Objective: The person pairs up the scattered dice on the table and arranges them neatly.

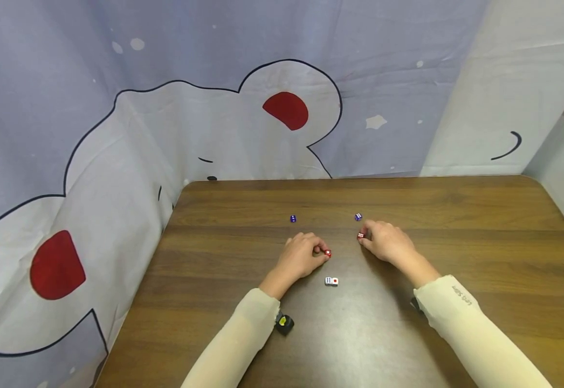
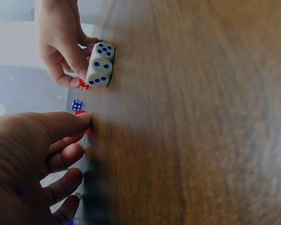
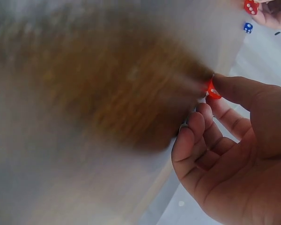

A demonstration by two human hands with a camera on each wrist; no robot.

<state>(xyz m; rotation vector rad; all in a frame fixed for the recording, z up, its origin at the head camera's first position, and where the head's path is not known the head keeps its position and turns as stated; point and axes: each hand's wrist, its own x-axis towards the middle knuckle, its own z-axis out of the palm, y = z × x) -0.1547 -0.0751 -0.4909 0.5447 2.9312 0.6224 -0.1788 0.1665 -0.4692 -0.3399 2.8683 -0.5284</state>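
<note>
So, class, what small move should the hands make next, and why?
Probably slide the right hand and its red die toward the left hand and the other red die: each hand pinches one, the reds are apart, and the white dice sit side by side.

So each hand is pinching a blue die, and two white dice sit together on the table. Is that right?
Not quite: the left hand pinches a red die and the right hand a second red die, not blue, as the head view shows. The two white dice do sit together on the table.
</note>
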